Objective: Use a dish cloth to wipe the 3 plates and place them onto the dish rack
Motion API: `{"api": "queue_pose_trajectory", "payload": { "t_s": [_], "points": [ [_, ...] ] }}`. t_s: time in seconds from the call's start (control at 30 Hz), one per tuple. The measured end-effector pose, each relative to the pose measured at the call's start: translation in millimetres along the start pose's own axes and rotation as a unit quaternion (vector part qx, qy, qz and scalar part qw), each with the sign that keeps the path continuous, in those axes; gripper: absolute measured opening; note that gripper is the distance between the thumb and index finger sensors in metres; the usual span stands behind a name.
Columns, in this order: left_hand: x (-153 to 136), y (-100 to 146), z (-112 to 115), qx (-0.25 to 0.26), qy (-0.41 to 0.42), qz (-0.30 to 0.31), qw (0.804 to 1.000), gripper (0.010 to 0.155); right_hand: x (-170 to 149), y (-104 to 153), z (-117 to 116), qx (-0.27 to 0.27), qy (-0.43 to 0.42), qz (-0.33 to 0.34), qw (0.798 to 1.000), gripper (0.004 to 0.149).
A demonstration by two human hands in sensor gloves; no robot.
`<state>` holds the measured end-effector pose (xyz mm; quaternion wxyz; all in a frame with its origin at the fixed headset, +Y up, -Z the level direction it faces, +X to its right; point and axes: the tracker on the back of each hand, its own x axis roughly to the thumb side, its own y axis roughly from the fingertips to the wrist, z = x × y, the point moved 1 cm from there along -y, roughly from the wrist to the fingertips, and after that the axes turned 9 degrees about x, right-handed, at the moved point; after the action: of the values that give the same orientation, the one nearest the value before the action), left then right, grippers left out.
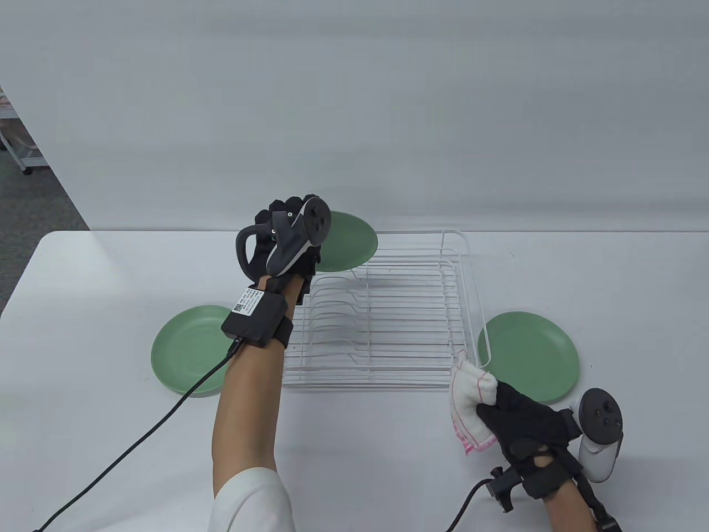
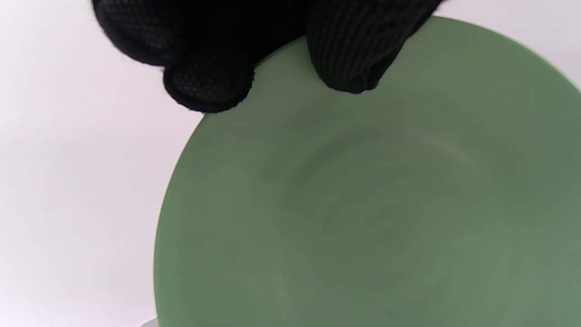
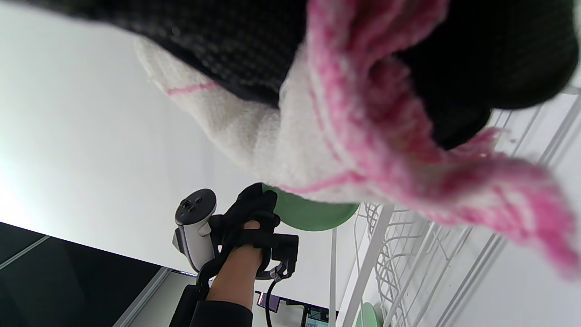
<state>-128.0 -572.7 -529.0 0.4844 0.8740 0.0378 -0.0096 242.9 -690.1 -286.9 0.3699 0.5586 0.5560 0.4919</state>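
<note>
Three green plates: one [image 1: 349, 241] held, two [image 1: 191, 349] [image 1: 532, 354] on table

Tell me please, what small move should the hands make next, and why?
Probably bring the lifted plate and the dish cloth together for wiping. The left hand grips that plate by its rim, above the dish rack, and the right hand holds the cloth bunched near the rack's corner, apart from the plate. The rack holds no plates yet.

Rack [image 1: 382, 310] sits mid-counter [image 1: 111, 443], its slots unoccupied; a plate [image 1: 188, 349] lies left, another [image 1: 532, 349] right, open counter in front.
</note>
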Motion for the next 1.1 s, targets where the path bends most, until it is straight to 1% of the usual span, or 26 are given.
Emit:
{"api": "queue_pose_trajectory", "payload": {
  "t_s": [0.17,0.43,0.6,0.7,0.73,0.83,0.9,0.97,1.07,1.1],
  "points": [
    [10,4,19,-0.016,-0.014,0.017,1.000,0.041,-1,0,-2,0.002,0.002,-0.003,1.000,0.048],
    [23,10,38,-0.034,-0.034,0.029,0.998,0.041,-3,-2,-5,0.007,0.009,-0.009,1.000,0.048],
    [24,12,49,-0.046,-0.036,0.024,0.998,0.042,-4,-1,-6,0.006,0.011,-0.011,1.000,0.048],
    [19,11,51,-0.049,-0.025,0.010,0.998,0.047,-4,-2,-6,0.007,0.015,-0.013,1.000,0.048],
    [16,10,51,-0.057,-0.007,0.005,0.998,0.050,-4,-2,-7,0.008,0.015,-0.013,1.000,0.048],
    [7,10,48,-0.068,0.007,0.000,0.998,0.054,-4,-2,-8,0.010,0.016,-0.015,1.000,0.048],
    [-1,11,42,-0.065,0.026,-0.005,0.998,0.057,-5,-2,-8,0.011,0.016,-0.016,1.000,0.048],
    [-11,13,31,-0.053,0.046,-0.013,0.997,0.059,-5,-2,-10,0.014,0.017,-0.018,1.000,0.048],
    [-36,19,9,-0.037,0.054,-0.032,0.997,0.061,-5,-2,-13,0.021,0.020,-0.020,0.999,0.048],
    [-49,23,2,-0.030,0.051,-0.040,0.997,0.061,-5,-2,-14,0.024,0.021,-0.019,0.999,0.048]
  ]
}}
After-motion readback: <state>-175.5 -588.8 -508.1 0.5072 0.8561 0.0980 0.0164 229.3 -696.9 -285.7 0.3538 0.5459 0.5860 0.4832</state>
